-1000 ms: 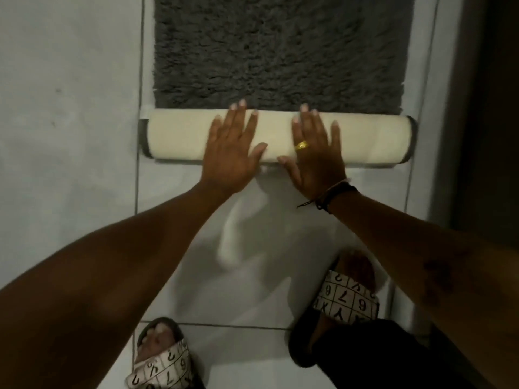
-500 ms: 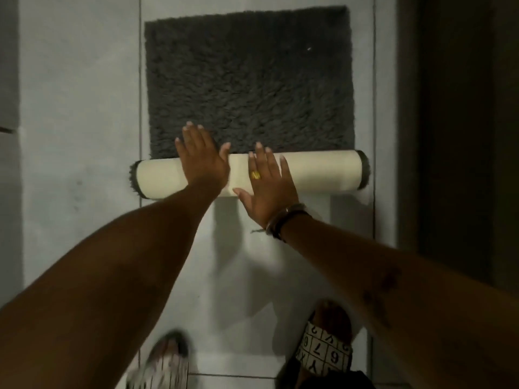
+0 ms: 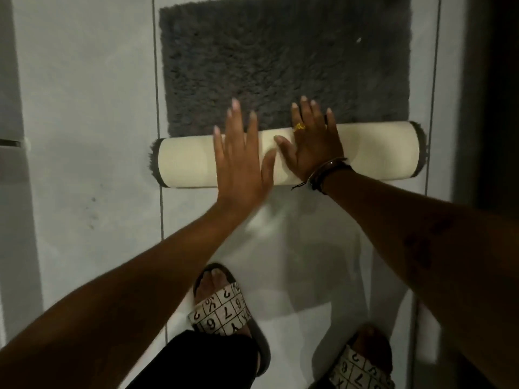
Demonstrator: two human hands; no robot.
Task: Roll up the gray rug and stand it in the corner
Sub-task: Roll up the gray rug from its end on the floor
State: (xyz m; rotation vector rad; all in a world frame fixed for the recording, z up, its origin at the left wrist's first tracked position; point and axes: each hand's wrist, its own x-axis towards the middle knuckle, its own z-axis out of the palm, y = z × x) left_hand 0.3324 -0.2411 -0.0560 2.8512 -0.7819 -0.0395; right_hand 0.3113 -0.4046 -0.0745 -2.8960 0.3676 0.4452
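The gray shaggy rug [image 3: 283, 60] lies flat on the pale tiled floor, its near part wound into a cream-backed roll [image 3: 376, 153] that runs left to right. My left hand [image 3: 241, 161] is flat with fingers spread over the roll's middle, slightly blurred. My right hand [image 3: 311, 141], wearing a gold ring and dark wrist bands, presses palm-down on the roll just right of centre, its fingertips reaching the gray pile. Neither hand grips anything.
Pale floor tiles [image 3: 84, 136] with dark grout lines surround the rug. A dark vertical surface [image 3: 497, 108] runs along the right side. My two feet in patterned sandals [image 3: 222, 307] [image 3: 362, 366] stand just behind the roll.
The roll has advanced further over the rug and grown thicker. Both hands shifted on top of it, and my feet have stepped forward.
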